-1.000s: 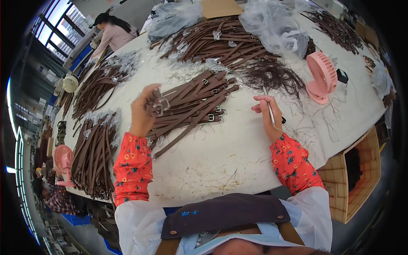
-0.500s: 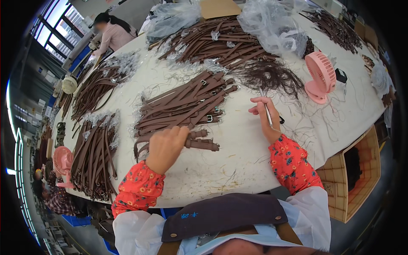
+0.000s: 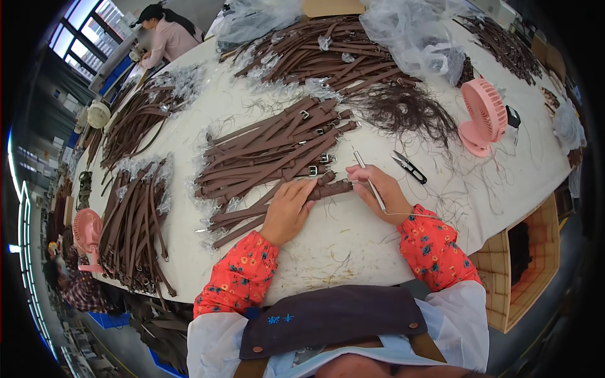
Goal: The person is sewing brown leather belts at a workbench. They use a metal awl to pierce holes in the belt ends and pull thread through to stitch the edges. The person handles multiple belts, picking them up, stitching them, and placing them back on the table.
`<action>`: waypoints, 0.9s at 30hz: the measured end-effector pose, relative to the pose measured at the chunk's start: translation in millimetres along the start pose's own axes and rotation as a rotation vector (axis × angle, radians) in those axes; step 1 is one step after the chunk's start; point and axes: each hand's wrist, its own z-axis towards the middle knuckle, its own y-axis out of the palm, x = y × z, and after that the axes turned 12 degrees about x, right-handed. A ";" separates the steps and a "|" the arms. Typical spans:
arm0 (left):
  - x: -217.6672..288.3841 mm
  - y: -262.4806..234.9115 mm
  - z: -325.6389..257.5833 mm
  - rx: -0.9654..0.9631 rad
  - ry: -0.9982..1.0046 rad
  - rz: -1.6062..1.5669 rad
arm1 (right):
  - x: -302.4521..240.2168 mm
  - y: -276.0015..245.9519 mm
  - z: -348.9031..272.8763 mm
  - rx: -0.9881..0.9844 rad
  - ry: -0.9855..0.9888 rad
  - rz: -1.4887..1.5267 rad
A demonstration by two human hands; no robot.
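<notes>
In front of me lies a pile of brown buckled straps [image 3: 265, 154], their left ends wrapped in clear plastic. At the pile's near edge my left hand [image 3: 287, 211] is closed over a few brown straps [image 3: 242, 220], fingers across them and thumb on the near side. Their looped ends [image 3: 334, 188] stick out past its fingers. My right hand [image 3: 386, 196] grips a slim silver pen-like tool [image 3: 368, 179] with a thin cord, its tip pointing up and away. The fingertips of that hand are beside the strap ends; contact is unclear. Black thread snips [image 3: 409, 167] lie just beyond it.
Dark loose threads [image 3: 406, 113] are heaped behind the snips. A pink fan [image 3: 482, 116] stands right, another pink fan [image 3: 87, 236] left. More strap bundles [image 3: 135, 230] and plastic bags [image 3: 409, 38] cover the left and far table. A person [image 3: 169, 38] sits far left.
My left hand has moved right and spread its fingers further over the straps. My right hand has come down and left toward the strap ends. The snips now show in full.
</notes>
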 end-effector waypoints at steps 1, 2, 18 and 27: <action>1.1 -1.0 -3.0 -0.001 0.005 0.028 | -3.4 0.5 0.3 -0.029 -0.015 -0.018; 0.7 -1.1 -7.6 0.007 0.006 0.048 | -5.0 0.8 0.1 -0.058 -0.029 -0.036; 14.9 -30.5 -30.9 -0.024 -0.358 -0.074 | -10.5 -2.5 -4.0 -0.064 0.147 0.036; 21.4 -60.4 -15.9 -0.131 -0.311 -0.402 | -32.7 12.9 -19.2 -0.095 0.157 0.241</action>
